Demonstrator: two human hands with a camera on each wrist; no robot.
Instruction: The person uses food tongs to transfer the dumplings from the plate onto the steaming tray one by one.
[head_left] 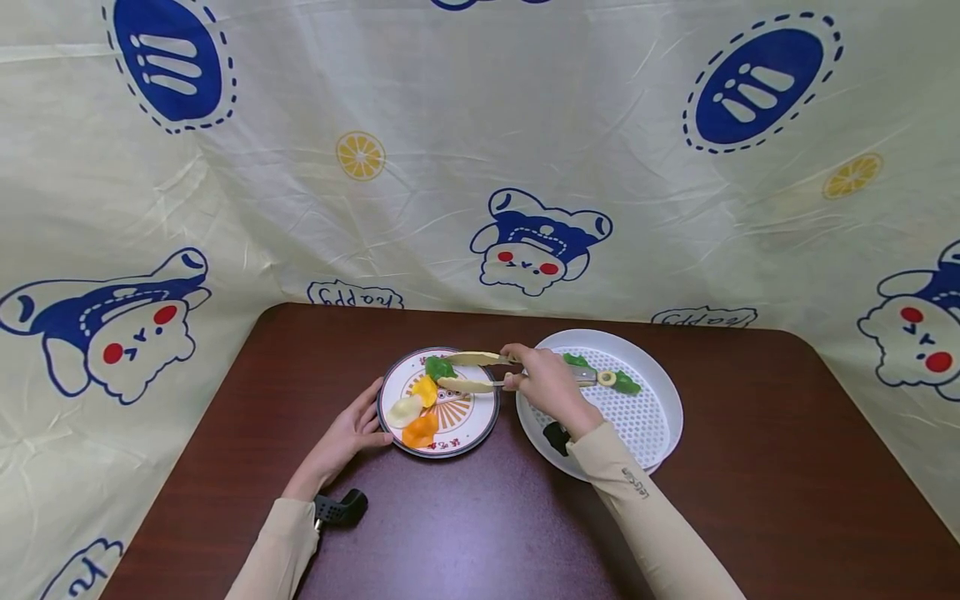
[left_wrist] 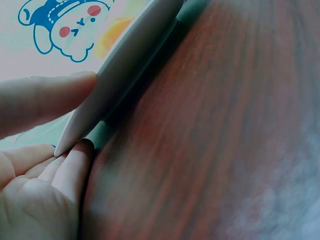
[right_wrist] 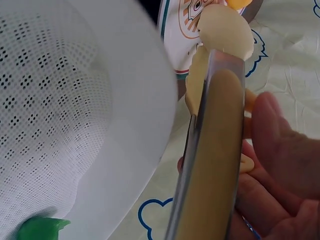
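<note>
My left hand (head_left: 347,435) pinches the left rim of a round white plate (head_left: 476,421) with a printed pattern, thumb (left_wrist: 55,100) on top and fingers below the edge. On the plate lie a green leafy piece (head_left: 439,368), a yellow piece (head_left: 425,390), a pale piece (head_left: 405,411) and an orange piece (head_left: 421,432). Metal tongs (right_wrist: 212,150) with cream-coloured tips are held in my right hand (head_left: 553,385), which reaches over from the right. Their tips stand apart over the plate, the upper one right at the green piece.
Right of the plate is a white perforated tray (head_left: 666,417), holding green leafy pieces (head_left: 627,383) and a black piece (head_left: 557,437) partly behind my right wrist. A black device (head_left: 343,508) sits on my left wrist. A printed sheet (head_left: 420,225) hangs behind the brown table (head_left: 765,450).
</note>
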